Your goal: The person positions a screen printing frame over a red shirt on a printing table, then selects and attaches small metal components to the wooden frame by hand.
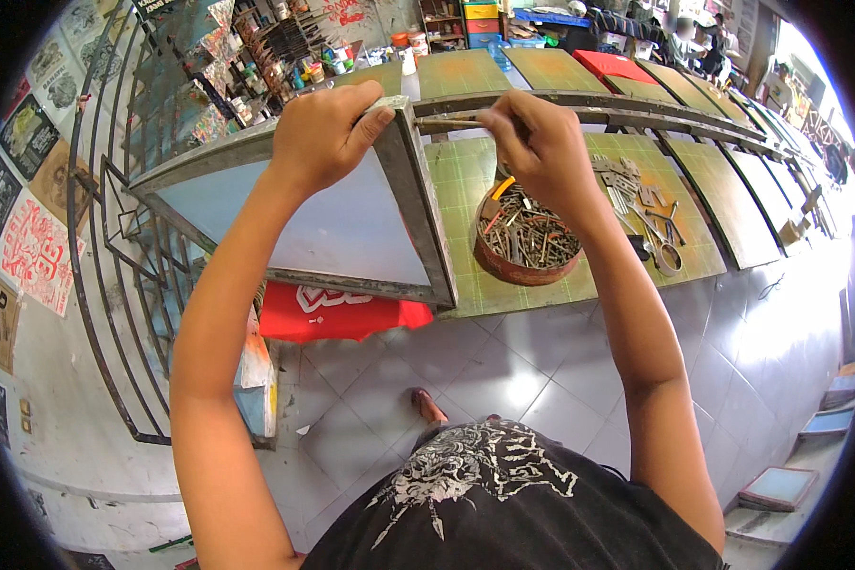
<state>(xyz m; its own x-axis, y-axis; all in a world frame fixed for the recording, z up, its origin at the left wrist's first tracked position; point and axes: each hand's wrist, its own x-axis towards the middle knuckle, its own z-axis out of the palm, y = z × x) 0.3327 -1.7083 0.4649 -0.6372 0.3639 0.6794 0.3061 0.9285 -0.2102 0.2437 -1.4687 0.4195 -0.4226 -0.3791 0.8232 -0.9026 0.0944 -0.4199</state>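
Hands meet at the upper middle of the frame, at one corner of a framed screen. Left hand point(325, 133) is closed over the top corner of the metal-framed screen point(332, 228), thumb pressed on the corner piece, so it holds the frame steady and tilted. Right hand point(534, 142) is also closed, fingers pinched together around a thin rod-like tool point(446, 122) whose long axis runs almost level, pointing left toward the corner under the left thumb. The tip of this tool lies just beside the corner; I cannot tell if it touches. So the corner is to the left of the right hand and very near, and the left hand is already on it.

Directly below the right hand, on the green table point(465, 180), stands a round brown tin point(525, 242) full of nails and small metal pieces. To the right of the tin lie loose metal tools point(651, 214), among them scissors. A long metal bar point(617, 106) crosses behind both hands toward the upper right. Under the screen, at the table edge, a red cloth point(337, 313) hangs. At far left, printed posters point(33, 252) cover the wall behind a curved iron grille point(114, 237).
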